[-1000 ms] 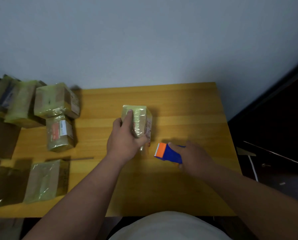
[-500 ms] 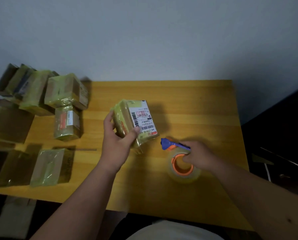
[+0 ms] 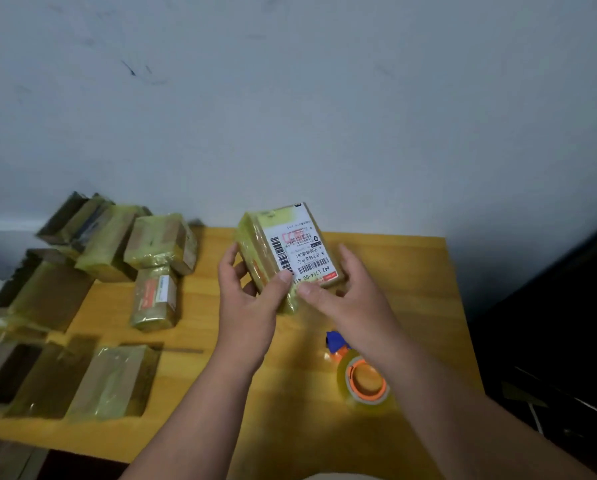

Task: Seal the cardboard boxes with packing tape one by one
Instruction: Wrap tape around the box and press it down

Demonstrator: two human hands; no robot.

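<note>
Cardboard box (image 3: 283, 256), wrapped in yellowish tape and bearing a white shipping label (image 3: 299, 252), is held above the middle of the desk (image 3: 411, 271), tilted with the label turned up. It is gripped on its left side by the left hand (image 3: 247, 299), thumb pressed on the near edge of the label, and on its near right corner by the right hand (image 3: 345, 292), whose fingers are curled round it. The tape dispenser (image 3: 361, 375), a clear roll on an orange core with a blue handle, lies on the desk below the right forearm, touched by neither hand. Other taped boxes (image 3: 151, 268) are piled at the far left, and flatter wrapped ones (image 3: 113, 379) lie at the near left. The step in hand is judged to be inspection or turning of the wrapped box. If a seam is found bare, the dispenser would need to be taken up again; otherwise the box would be set with the pile and another fetched.
</note>
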